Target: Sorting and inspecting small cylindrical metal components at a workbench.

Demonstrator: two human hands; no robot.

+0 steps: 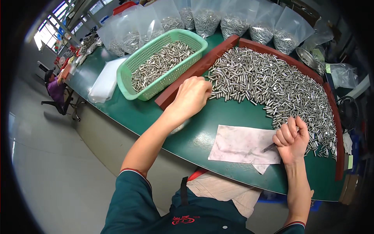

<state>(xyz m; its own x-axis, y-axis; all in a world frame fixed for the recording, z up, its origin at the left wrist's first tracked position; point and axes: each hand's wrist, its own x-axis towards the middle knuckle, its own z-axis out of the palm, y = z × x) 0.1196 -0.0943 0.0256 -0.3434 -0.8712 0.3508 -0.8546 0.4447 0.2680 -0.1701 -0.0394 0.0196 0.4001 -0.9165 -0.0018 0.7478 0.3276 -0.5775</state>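
A large heap of small silvery metal pins (pixel 249 74) covers the right part of the green table. My left hand (pixel 191 96) is at the heap's left edge, its fingers curled together; whatever they may hold is hidden. Over the heap's near edge, my right hand (pixel 291 138) is closed with the palm side turned up. From its fist a thin dark metal tool (pixel 269 148) sticks out to the left; its exact kind is unclear. Beneath that tool lies a stained pale pink cloth (pixel 237 146). A green perforated plastic basket (pixel 128 87), partly filled with similar pins, stands beyond my left hand.
Dark red wooden bars (pixel 187 80) fence the heap. Several clear bags of metal pins (pixel 206 23) stand along the back. White plastic sheets (pixel 109 78) lie left of the basket. A small black fan (pixel 348 112) is at the right. Another person (pixel 56 87) sits far left.
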